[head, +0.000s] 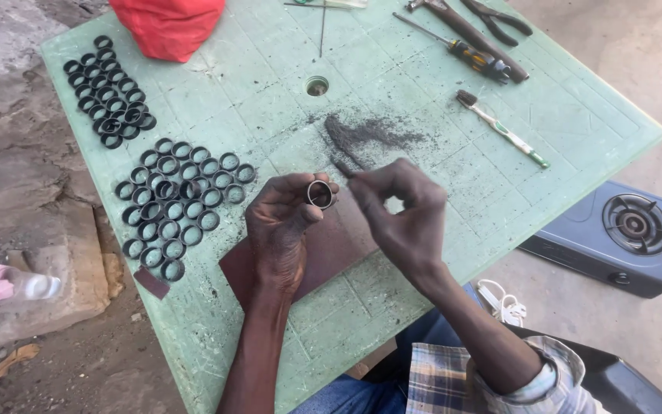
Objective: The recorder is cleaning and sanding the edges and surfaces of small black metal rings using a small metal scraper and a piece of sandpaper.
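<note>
The left hand pinches a small metal ring, its opening facing the right hand; that hand grips a thin file, tip just beside the ring; both above the green table.

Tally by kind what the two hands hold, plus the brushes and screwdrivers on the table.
Ring, in left hand: 1
Thin tool, in right hand: 1
Toothbrush: 1
Screwdriver: 1
Total: 4
</note>
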